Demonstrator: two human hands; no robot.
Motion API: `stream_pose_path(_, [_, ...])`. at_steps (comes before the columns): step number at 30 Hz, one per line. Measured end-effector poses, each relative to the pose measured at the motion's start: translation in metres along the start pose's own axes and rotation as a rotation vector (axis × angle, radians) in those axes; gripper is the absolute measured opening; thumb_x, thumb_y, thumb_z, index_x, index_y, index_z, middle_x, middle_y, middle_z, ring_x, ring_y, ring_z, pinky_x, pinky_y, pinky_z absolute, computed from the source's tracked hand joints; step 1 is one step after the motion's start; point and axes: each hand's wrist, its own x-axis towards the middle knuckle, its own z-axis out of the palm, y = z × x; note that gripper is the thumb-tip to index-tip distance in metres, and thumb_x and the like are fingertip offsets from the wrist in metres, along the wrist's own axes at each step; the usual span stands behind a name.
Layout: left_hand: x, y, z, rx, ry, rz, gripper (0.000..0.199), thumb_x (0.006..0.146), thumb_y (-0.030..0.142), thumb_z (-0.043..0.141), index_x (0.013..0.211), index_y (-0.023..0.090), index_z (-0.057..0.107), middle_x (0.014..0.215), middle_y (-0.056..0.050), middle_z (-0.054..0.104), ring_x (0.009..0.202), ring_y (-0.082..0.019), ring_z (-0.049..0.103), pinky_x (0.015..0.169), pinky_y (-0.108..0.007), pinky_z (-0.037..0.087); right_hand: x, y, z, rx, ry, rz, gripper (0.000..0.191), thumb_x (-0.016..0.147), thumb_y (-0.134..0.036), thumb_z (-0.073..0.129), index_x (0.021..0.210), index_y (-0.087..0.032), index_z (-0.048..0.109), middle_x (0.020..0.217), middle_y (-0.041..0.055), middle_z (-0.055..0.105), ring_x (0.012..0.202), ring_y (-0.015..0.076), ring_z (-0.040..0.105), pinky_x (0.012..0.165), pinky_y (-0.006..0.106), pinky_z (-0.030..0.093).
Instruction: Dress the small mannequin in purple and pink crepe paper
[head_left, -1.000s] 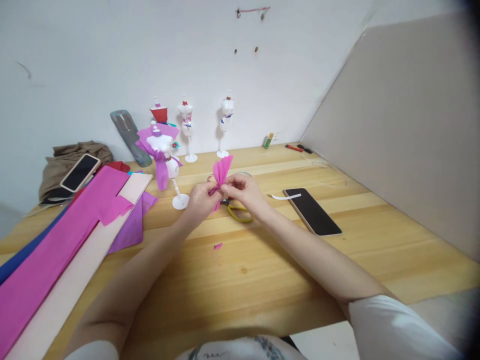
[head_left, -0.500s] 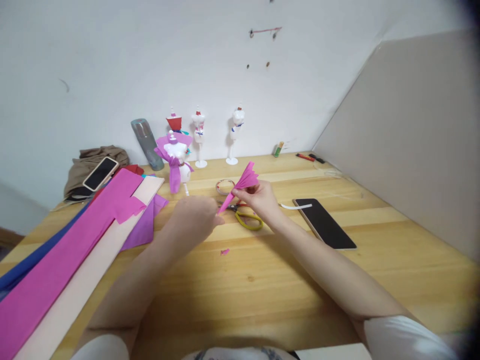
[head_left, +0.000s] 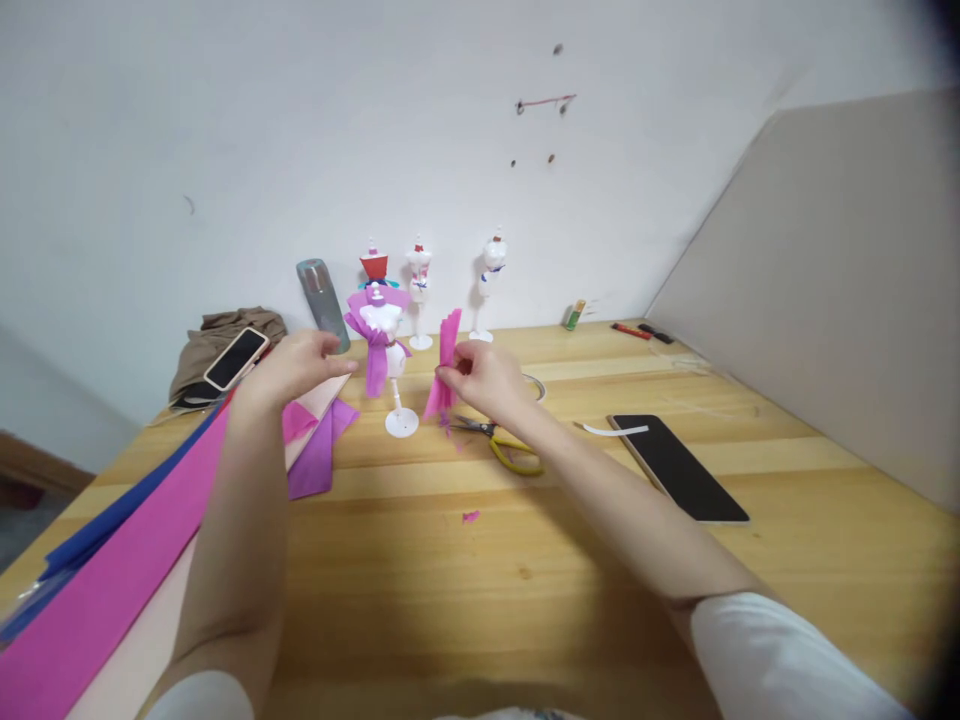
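Note:
A pleated strip of pink paper [head_left: 448, 350] is pinched upright between the thumb and fingers of my right hand [head_left: 487, 378]. My left hand [head_left: 296, 368] holds nothing, its thumb and fingers apart, just left of a small white mannequin [head_left: 382, 320] dressed in purple paper. That mannequin stands on a round white base. Scissors with yellow handles [head_left: 516, 455] lie below my right hand. Long pink paper [head_left: 142, 530] and cream paper [head_left: 150, 625] stretch beneath my left forearm, beside folded purple paper [head_left: 319, 460].
Behind are more mannequins [head_left: 493, 265], a grey bottle [head_left: 322, 305] and a green tube [head_left: 575, 315] by the wall. A phone [head_left: 236, 358] rests on brown cloth [head_left: 217, 335]. A black tablet [head_left: 679, 468] lies at right, a pink scrap [head_left: 470, 517] near the front.
My left hand has let go of the pink paper and moved left, its fingers opening. The pleated paper has turned more upright in my right hand. The view has shifted slightly.

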Motion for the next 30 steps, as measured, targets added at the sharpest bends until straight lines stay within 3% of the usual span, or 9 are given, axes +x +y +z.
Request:
stream_pose_path(3, [0.013, -0.014, 0.014, -0.179, -0.083, -0.027, 0.046, 0.066, 0.052, 0.082, 0.098, 0.019, 0.075, 0.102, -0.012, 0.077, 0.11, -0.033, 0.067, 0.094, -0.04, 0.051, 0.007, -0.017, 0.004, -0.125, 0.004, -0.03, 0.02, 0.088, -0.031, 0.06, 0.072, -0.02, 0.063, 0.078, 0.0062, 0.07, 0.073, 0.0194, 0.059, 0.061, 0.03, 0.027])
stream_pose_path(6, [0.021, -0.022, 0.024, -0.374, -0.205, -0.006, 0.064, 0.063, 0.051, 0.086, 0.116, 0.018, 0.072, 0.129, -0.016, 0.072, 0.13, -0.035, 0.061, 0.111, -0.047, 0.046, 0.009, -0.029, 0.007, -0.216, -0.035, -0.04, 0.022, 0.093, -0.032, 0.056, 0.083, -0.019, 0.07, 0.087, 0.0096, 0.075, 0.078, 0.0221, 0.064, 0.061, 0.032, 0.025])
stream_pose_path(8, [0.023, -0.025, 0.028, -0.455, -0.252, 0.015, 0.066, 0.063, 0.048, 0.087, 0.119, 0.018, 0.071, 0.135, -0.017, 0.069, 0.135, -0.035, 0.058, 0.117, -0.048, 0.041, 0.009, -0.035, 0.009, -0.262, -0.044, -0.042, 0.023, 0.095, -0.031, 0.053, 0.09, -0.018, 0.072, 0.092, 0.0115, 0.076, 0.081, 0.0239, 0.066, 0.06, 0.033, 0.024])
stream_pose_path(12, [0.024, -0.026, 0.036, -0.562, -0.237, 0.049, 0.068, 0.062, 0.044, 0.09, 0.122, 0.018, 0.07, 0.135, -0.017, 0.069, 0.135, -0.036, 0.057, 0.118, -0.05, 0.04, 0.01, -0.038, 0.015, -0.257, -0.018, -0.039, 0.025, 0.095, -0.032, 0.052, 0.092, -0.017, 0.073, 0.092, 0.0126, 0.076, 0.079, 0.0247, 0.066, 0.06, 0.034, 0.023])
stream_pose_path(21, [0.02, -0.025, 0.055, -0.705, -0.144, 0.076, 0.063, 0.067, 0.039, 0.086, 0.123, 0.015, 0.068, 0.128, -0.019, 0.072, 0.129, -0.033, 0.062, 0.115, -0.048, 0.044, 0.015, -0.04, 0.02, -0.032, -0.001, 0.042, 0.021, 0.088, -0.035, 0.061, 0.073, -0.02, 0.064, 0.07, 0.0038, 0.067, 0.066, 0.018, 0.055, 0.059, 0.03, 0.027])
stream_pose_path(30, [0.03, -0.036, 0.068, -0.753, -0.069, 0.098, 0.065, 0.069, 0.052, 0.083, 0.12, 0.014, 0.067, 0.132, -0.018, 0.069, 0.127, -0.033, 0.062, 0.11, -0.043, 0.048, 0.019, -0.044, 0.033, 0.054, 0.051, 0.014, 0.024, 0.086, -0.034, 0.061, 0.067, -0.021, 0.057, 0.067, 0.0023, 0.064, 0.064, 0.0166, 0.054, 0.06, 0.029, 0.029])
